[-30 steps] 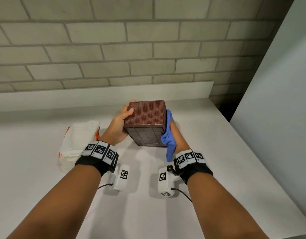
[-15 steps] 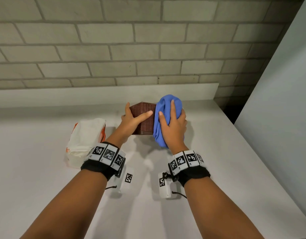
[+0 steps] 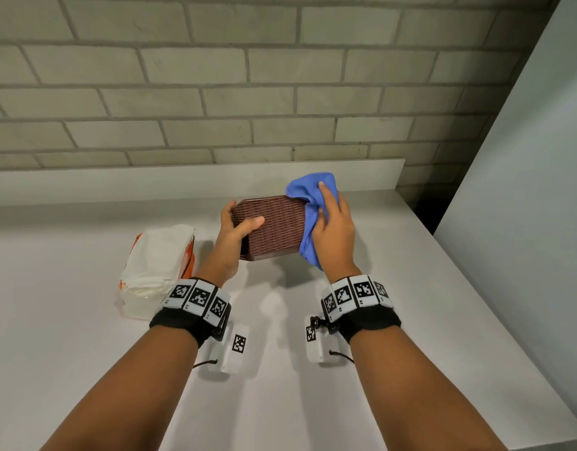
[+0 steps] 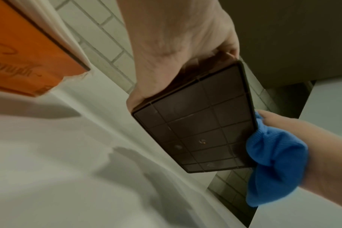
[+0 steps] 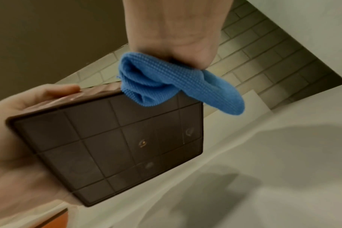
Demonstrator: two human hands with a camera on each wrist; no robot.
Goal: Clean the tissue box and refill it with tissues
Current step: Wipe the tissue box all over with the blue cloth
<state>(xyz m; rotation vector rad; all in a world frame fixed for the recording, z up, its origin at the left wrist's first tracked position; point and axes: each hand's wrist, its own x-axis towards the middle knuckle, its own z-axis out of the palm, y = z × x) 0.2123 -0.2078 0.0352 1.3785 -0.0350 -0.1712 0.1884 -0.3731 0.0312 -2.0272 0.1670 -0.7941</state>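
Note:
A brown woven tissue box (image 3: 274,227) is held above the white counter, its woven face up. My left hand (image 3: 232,234) grips its left end, thumb on the woven face. My right hand (image 3: 334,229) presses a blue cloth (image 3: 310,203) against the box's right end, fingers laid over the cloth. From both wrist views the box's gridded underside (image 4: 197,123) (image 5: 111,148) shows, with the cloth (image 4: 273,166) (image 5: 166,83) bunched at one edge. A pack of white tissues (image 3: 157,265) in orange wrapping lies on the counter to the left.
The white counter (image 3: 85,369) ends at a low white upstand under a brick wall (image 3: 248,92). A grey panel (image 3: 524,206) rises at the right, with a dark gap behind it. The counter's edge runs along the lower right.
The box was tipped from underside toward me to woven face up. My right hand with the cloth moved from the box's right side over its top, then to the right end.

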